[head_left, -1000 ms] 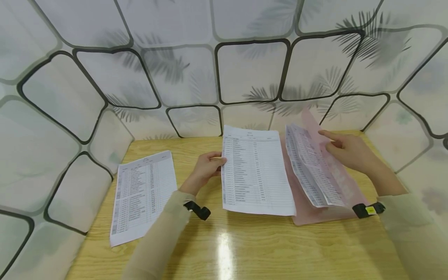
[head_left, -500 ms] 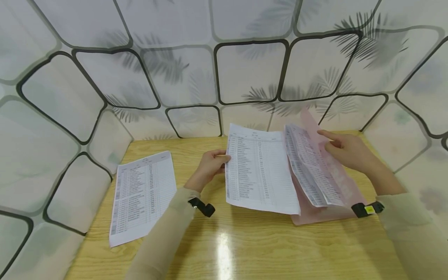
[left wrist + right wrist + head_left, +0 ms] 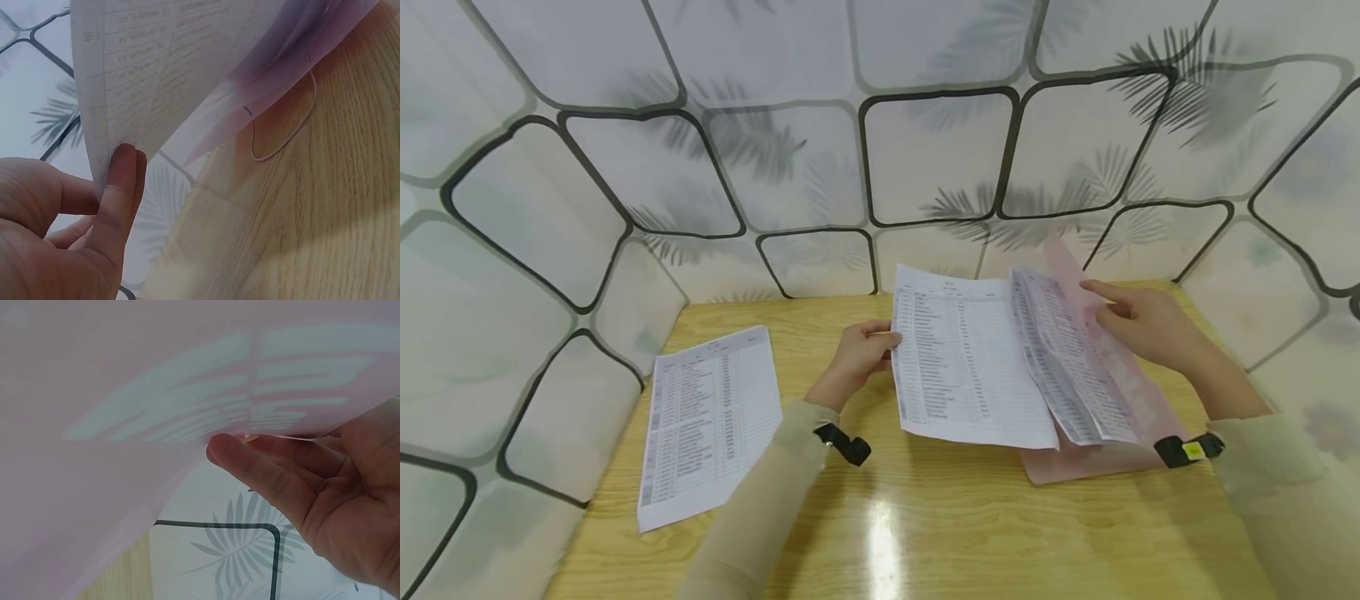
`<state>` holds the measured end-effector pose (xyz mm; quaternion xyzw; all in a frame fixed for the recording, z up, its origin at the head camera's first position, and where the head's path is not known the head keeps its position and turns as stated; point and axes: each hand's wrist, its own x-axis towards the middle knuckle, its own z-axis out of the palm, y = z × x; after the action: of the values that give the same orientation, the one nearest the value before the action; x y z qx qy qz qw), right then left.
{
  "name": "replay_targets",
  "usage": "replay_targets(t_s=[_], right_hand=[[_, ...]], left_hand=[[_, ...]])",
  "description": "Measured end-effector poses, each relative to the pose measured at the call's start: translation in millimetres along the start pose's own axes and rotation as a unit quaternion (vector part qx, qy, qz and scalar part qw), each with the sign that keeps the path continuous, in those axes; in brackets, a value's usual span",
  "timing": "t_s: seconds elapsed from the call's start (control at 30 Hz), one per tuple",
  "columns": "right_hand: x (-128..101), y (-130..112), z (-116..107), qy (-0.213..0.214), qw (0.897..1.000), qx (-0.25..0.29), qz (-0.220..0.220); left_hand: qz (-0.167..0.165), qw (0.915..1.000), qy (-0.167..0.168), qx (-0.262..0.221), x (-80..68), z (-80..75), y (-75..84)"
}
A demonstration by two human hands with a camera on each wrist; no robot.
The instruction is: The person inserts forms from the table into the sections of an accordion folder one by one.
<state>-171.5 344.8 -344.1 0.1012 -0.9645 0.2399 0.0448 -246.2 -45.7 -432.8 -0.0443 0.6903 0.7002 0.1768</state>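
Left hand (image 3: 856, 360) pinches the left edge of a white printed sheet with rows of small text (image 3: 973, 367), thumb and forefinger curled onto the paper; left wrist view shows the thumb (image 3: 119, 181) pressed flat against the sheet's lower corner, sheet lifted off the table. Sheet sits centre-right on the light wooden table (image 3: 880, 517), its right side overlapping the translucent pink plastic folder (image 3: 1075, 462). Right hand (image 3: 1138, 325) holds up the folder's pink front flap, fingers curled over its edge; right wrist view shows fingertips (image 3: 231, 450) touching the underside of the pink flap (image 3: 156, 425). A second stack of printed white pages (image 3: 1067, 358) stands tilted inside the open folder, just beside the held sheet. Another white printed sheet (image 3: 707, 421) lies flat on the table's left, well apart from both hands. Thin elastic loop (image 3: 287, 134) lies on the wood under the folder. Black wrist straps (image 3: 846, 444) on both beige sleeves.
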Motion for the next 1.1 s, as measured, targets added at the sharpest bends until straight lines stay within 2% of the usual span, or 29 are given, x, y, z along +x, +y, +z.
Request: replay_targets(t_s=[0.33, 0.7, 0.9, 1.1], right_hand=[[0.5, -1.6, -1.3, -0.001, 1.0, 0.005, 0.001], [2.5, -1.1, 0.7, 0.006, 1.0, 0.001, 0.0], [2.6, -1.3, 1.3, 0.008, 1.0, -0.008, -0.001], [2.7, -2.6, 1.0, 0.011, 1.0, -0.009, -0.003]], left_hand=[[0.009, 0.9999, 0.006, -0.011, -1.4, 12.8, -2.7], [0.003, 1.0, 0.001, 0.004, -0.5, 34.7, -7.5], [0.015, 0.9998, -0.014, -0.004, -2.0, 44.7, -8.7], [0.018, 0.9996, -0.02, 0.007, -1.5, 51.0, -12.5]])
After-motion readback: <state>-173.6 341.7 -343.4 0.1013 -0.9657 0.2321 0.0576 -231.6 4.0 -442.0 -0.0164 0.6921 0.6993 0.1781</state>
